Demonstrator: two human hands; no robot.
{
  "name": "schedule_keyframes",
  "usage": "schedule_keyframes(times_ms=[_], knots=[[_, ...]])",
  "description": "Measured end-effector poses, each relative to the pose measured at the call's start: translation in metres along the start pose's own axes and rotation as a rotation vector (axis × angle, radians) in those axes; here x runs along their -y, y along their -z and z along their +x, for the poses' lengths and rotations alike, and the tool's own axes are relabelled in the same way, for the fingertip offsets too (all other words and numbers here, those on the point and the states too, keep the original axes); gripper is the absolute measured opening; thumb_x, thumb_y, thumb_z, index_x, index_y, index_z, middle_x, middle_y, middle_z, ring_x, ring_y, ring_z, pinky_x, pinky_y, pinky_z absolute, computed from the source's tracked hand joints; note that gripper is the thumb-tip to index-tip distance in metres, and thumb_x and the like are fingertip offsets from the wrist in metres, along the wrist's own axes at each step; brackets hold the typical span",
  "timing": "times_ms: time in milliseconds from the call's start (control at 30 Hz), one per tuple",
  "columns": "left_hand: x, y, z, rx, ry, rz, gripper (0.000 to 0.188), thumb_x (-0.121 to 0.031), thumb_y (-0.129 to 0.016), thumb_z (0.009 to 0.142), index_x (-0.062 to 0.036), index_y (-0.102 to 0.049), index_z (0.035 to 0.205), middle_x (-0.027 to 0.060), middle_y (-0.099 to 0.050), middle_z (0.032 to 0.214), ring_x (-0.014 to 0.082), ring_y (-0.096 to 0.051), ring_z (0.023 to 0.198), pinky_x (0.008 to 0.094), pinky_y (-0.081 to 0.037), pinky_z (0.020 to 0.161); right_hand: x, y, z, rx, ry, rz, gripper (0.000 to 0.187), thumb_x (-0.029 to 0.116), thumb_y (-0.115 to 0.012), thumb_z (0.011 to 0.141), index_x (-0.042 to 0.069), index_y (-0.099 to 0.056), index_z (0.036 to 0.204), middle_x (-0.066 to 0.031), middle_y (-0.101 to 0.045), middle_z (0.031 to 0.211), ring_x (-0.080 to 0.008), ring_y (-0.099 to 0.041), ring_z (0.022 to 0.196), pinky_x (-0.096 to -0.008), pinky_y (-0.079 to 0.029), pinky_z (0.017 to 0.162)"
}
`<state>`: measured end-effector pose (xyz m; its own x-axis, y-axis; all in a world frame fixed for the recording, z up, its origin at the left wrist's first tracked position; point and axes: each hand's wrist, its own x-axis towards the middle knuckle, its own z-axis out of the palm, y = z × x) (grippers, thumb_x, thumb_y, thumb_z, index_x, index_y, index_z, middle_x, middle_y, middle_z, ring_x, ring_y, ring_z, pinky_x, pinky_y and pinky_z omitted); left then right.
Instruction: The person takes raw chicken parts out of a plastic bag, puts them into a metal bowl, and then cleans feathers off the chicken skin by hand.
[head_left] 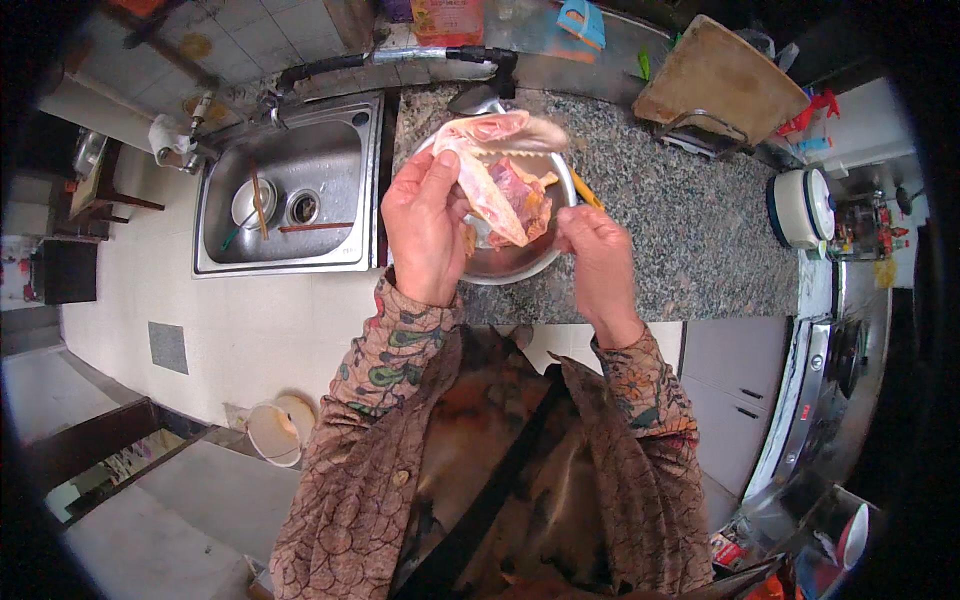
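The raw, skin-covered meat flap (488, 198) is pale pink and cream; the bare raw meat (521, 192) darker red, edged orange-yellow. The round metal bowl (510, 268) is silver-grey, the stone tabletop (690, 230) speckled grey, black and off-white. Brown fabric sleeves (380, 360) bear leafy figures in green and red.

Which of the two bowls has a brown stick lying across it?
The smaller bowl in the sink, left of the drain: a brown stick crosses its top. The larger metal bowl, on the counter, has none; the left hand holds raw meat above it.
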<state>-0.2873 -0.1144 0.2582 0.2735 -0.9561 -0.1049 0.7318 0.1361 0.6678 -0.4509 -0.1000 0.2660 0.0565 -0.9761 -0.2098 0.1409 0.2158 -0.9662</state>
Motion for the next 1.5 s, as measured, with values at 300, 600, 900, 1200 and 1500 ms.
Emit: schedule_keyframes(times_ms=[300,600,900,1200,1500], knots=[[0.002,-0.002,0.0,0.031,0.078,-0.071,0.02,-0.008,-0.053,0.088,0.0059,-0.054,0.103,0.0106,-0.062,0.092,0.0139,-0.062,0.079,0.0253,-0.052,0.069,0.014,0.03,0.028,-0.135,0.526,-0.32,0.006,0.006,-0.064,0.081,0.003,-0.06,0.084,0.001,-0.056,0.081,-0.0064,-0.051,0.072,-0.0192,-0.042,0.064],[0.002,-0.009,-0.005,0.036,0.128,-0.068,0.02,-0.008,-0.053,0.088,0.0047,-0.054,0.103,0.0111,-0.062,0.095,0.0151,-0.062,0.081,0.0262,-0.052,0.071,0.025,0.002,0.029,-0.142,1.061,-0.96,0.016,0.009,-0.067,0.071,0.008,-0.064,0.087,-0.0047,-0.054,0.084,-0.0225,-0.052,0.079,-0.0344,-0.04,0.072],[0.003,-0.013,-0.011,0.068,0.147,-0.03,0.021,-0.011,-0.052,0.089,0.003,-0.054,0.104,0.01,-0.062,0.095,0.0143,-0.063,0.08,0.0243,-0.052,0.069,0.023,-0.015,0.038,-0.237,1.297,-1.139,0.019,0.006,-0.066,0.067,0.008,-0.061,0.085,-0.0034,-0.054,0.08,-0.0221,-0.052,0.077,-0.037,-0.037,0.075],[0.006,-0.011,-0.013,0.05,0.173,0.026,0.021,-0.01,-0.053,0.088,0.0031,-0.054,0.104,0.0073,-0.063,0.09,0.01,-0.061,0.073,0.0189,-0.048,0.06,0.016,-0.004,0.038,-0.153,0.901,-0.836,0.012,0.006,-0.06,0.073,0.005,-0.056,0.085,-0.0068,-0.053,0.077,-0.0216,-0.052,0.071,-0.0304,-0.04,0.07],[0.002,-0.01,-0.016,0.021,0.141,0.067,0.025,-0.007,-0.054,0.087,0.0048,-0.051,0.108,0.0092,-0.063,0.091,0.0106,-0.061,0.074,0.0203,-0.049,0.062,0.035,0.013,0.001,0.152,0.271,-0.288,0.009,0.01,-0.052,0.088,0.002,-0.057,0.088,0.0026,-0.057,0.079,-0.0039,-0.05,0.071,-0.0198,-0.043,0.064]])
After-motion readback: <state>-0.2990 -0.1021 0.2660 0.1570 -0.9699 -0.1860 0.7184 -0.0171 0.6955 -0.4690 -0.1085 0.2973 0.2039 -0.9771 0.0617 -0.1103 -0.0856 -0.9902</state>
